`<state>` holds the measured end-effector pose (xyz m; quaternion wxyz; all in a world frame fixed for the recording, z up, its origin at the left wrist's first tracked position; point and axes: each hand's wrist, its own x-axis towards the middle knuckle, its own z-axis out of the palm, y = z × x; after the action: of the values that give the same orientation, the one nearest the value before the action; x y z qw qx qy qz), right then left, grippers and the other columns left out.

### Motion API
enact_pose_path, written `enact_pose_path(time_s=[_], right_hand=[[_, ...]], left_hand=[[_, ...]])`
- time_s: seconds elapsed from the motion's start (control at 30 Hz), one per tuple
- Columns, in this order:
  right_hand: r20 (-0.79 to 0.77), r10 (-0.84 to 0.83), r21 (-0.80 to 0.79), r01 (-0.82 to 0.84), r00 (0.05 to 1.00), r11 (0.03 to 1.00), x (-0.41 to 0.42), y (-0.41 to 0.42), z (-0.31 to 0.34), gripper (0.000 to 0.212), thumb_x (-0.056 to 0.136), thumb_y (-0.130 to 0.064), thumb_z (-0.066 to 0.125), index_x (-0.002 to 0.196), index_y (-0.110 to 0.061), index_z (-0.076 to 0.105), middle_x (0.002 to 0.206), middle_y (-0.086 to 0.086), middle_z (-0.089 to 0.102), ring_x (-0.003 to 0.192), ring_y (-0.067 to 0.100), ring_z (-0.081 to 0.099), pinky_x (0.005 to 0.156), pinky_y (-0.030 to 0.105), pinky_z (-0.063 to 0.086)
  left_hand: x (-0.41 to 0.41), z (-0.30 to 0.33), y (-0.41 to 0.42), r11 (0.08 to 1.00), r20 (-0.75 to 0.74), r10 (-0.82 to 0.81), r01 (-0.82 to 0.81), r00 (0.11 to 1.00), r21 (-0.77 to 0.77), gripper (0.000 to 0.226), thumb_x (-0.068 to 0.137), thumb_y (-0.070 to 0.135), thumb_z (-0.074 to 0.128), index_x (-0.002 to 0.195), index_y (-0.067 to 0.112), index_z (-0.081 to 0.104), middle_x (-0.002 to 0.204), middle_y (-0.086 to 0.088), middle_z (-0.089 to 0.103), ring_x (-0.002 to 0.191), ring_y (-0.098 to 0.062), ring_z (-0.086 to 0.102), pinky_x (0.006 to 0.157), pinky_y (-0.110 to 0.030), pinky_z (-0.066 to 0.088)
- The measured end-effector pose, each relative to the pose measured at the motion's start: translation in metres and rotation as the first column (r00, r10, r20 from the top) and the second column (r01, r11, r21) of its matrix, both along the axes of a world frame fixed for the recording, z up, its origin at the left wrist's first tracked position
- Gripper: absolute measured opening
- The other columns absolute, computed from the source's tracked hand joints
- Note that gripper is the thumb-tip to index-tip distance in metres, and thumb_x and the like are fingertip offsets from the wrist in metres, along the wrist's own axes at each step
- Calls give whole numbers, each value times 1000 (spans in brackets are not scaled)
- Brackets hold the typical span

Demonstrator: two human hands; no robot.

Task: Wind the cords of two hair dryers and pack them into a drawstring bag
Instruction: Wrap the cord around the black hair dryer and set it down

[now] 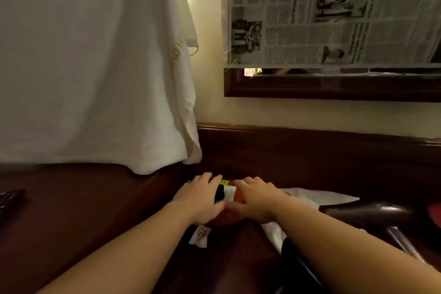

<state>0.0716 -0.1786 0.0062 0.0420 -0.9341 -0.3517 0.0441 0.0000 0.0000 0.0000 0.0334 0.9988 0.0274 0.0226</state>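
Both hands down on a red-and-black hair dryer [230, 198] at the back of the dark wooden worktop [119, 210].

The left hand [200, 198] and right hand [256, 200] lie over the dryer with fingers spread and fairly straight, pressing or steadying it; whether either grip has closed round it I cannot tell. I'd judge the body to be hard, smooth plastic, light but slippery, best taken round the handle, with its cord limp and out of sight here. Just to the right of the right hand lies white cloth [317, 198], perhaps the drawstring bag, and beyond it a second, dark glossy hair dryer [372, 216]. A paper tag [201, 234] lies under the left wrist. Behind the hands hang a white towel [95, 67] and a newspaper-covered mirror [334, 14].
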Motion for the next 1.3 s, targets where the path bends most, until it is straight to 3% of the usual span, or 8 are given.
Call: enact_pose_path(time_s=[0.13, 0.27, 0.53, 0.67, 0.77, 0.87, 1.1, 1.3], right_hand=[[-114, 32, -78, -41, 993, 996, 14, 15, -16, 94, 91, -79, 41, 163, -24, 18, 170, 2, 21, 153, 28, 22, 123, 53, 26], [-94, 82, -36, -86, 992, 996, 28, 22, -26, 96, 87, -79, 44, 162, -23, 23, 165, 3, 26, 147, 28, 26, 119, 51, 31], [-89, 109, -24, -112, 990, 993, 39, 18, -42, 99, 88, -76, 47, 165, -26, 11, 167, -1, 17, 149, 27, 18, 120, 48, 29], [-139, 100, 19, -99, 985, 995, 41, 11, -44, 104, 87, -78, 52, 166, -25, 8, 170, -3, 13, 151, 25, 15, 123, 45, 27], [-168, 96, 7, -97, 981, 995, 42, 7, -42, 110, 85, -79, 56, 166, -23, 6, 172, -4, 8, 155, 24, 11, 124, 44, 23], [-185, 91, 3, -92, 979, 996, 41, 6, -42, 110, 86, -77, 58, 166, -23, 5, 174, -4, 5, 157, 24, 6, 125, 45, 21], [-199, 76, 6, -77, 977, 997, 41, 7, -42, 111, 85, -77, 59, 166, -25, 6, 174, -5, 4, 159, 23, 4, 125, 46, 20], [-183, 71, -17, -76, 981, 997, 41, 9, -41, 111, 84, -79, 59, 166, -24, 7, 174, -5, 6, 159, 24, 7, 125, 46, 20]], left_hand=[[8, -20, 11, 999, -122, -34, 32, 992, -21, 78, 107, 54, 42, 170, 25, 7, 177, -7, 7, 162, -30, 13, 131, -48, 17], [16, -39, 20, 996, -88, -66, 61, 994, -62, 77, 108, 59, 35, 170, 28, 2, 177, -1, 8, 161, -27, 16, 128, -45, 28], [21, -56, 24, 997, -18, -61, 60, 998, -42, 80, 106, 65, 34, 169, 30, 1, 176, 0, 12, 160, -26, 20, 122, -45, 38], [28, -53, 26, 994, 8, -15, 16, 1000, -111, 86, 100, 69, 42, 169, 27, 11, 170, 1, 29, 153, -22, 32, 116, -43, 44], [41, -46, 25, 963, 54, 141, -124, 989, -239, 81, 98, 70, 46, 164, 23, 34, 155, 1, 46, 139, -22, 51, 106, -42, 50], [52, -39, 19, 970, 36, 203, -196, 979, -144, 73, 94, 71, 53, 144, 18, 57, 134, -1, 53, 119, -22, 58, 93, -40, 55], [59, -34, 13, 978, 50, 203, -200, 978, -54, 62, 99, 61, 54, 132, 10, 57, 126, -7, 55, 118, -26, 55, 81, -37, 49], [55, -33, 13, 984, 52, 170, -166, 984, -68, 61, 102, 57, 52, 134, 6, 55, 129, -9, 53, 120, -27, 54, 90, -41, 53]])
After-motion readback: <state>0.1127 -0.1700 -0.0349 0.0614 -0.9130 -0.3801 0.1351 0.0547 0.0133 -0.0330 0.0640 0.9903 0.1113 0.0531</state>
